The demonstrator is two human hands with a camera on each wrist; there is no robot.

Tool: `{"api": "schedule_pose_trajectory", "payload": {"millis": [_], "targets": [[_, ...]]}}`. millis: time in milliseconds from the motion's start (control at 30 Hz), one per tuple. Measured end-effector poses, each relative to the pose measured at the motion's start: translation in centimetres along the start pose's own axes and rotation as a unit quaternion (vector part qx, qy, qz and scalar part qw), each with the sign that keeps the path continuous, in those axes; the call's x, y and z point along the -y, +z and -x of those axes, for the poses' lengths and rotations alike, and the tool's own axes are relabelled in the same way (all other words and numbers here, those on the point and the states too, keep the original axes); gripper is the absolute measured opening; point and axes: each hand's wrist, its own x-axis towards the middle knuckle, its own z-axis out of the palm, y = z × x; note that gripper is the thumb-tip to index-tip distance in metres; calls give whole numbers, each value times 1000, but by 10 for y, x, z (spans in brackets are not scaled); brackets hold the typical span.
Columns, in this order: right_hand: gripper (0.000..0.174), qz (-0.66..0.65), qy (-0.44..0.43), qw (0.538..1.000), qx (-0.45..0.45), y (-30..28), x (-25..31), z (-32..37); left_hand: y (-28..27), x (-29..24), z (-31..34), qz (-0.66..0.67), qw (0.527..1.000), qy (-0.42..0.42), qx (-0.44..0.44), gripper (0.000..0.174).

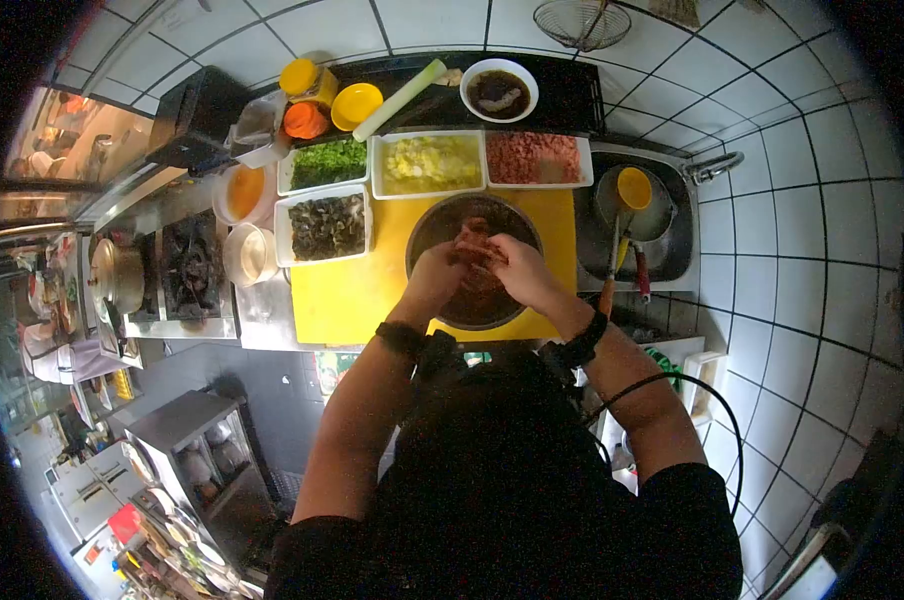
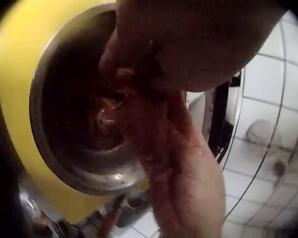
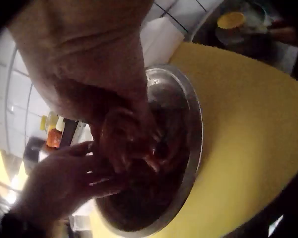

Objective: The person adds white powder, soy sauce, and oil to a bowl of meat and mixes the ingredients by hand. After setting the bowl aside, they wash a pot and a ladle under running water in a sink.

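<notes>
A round metal bowl (image 1: 424, 222) holds dark red raw meat (image 1: 480, 290) in a wet, brownish mix. Over the bowl, my left hand (image 1: 437, 278) and right hand (image 1: 525, 270) come together on a clump of the meat slices. Right-hand fingers, smeared with red, curl round the meat in the right wrist view. From the other side the left hand (image 3: 64, 181) reaches in, thumb and fingers spread to either side of the clump. Most of the left fingertips are hidden behind the meat in the left wrist view.
The bowl stands on a yellow cutting board (image 1: 337, 305). Behind it are white tubs of chopped greens (image 1: 327, 162), pale yellow pieces (image 1: 432, 163), minced meat (image 1: 539, 158) and dark pieces (image 1: 324, 228). A sink (image 1: 680, 255) lies right; a stove (image 1: 187, 260) lies left.
</notes>
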Motion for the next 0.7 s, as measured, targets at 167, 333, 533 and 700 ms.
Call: {"api": "schedule_pose_trajectory", "payload": {"millis": [167, 333, 533, 700], "targets": [[48, 287, -96, 953, 25, 13, -12, -8, 11, 33, -23, -499, 815, 239, -171, 63], [46, 412, -143, 899, 40, 23, -24, -28, 24, 75, -67, -516, 828, 196, -100, 50], [31, 270, -65, 957, 88, 26, -40, -45, 11, 12, -34, -366, 923, 70, -99, 25], [22, 381, 12, 916, 126, 11, -7, -21, 8, 8, -14, -403, 913, 12, -61, 33]]}}
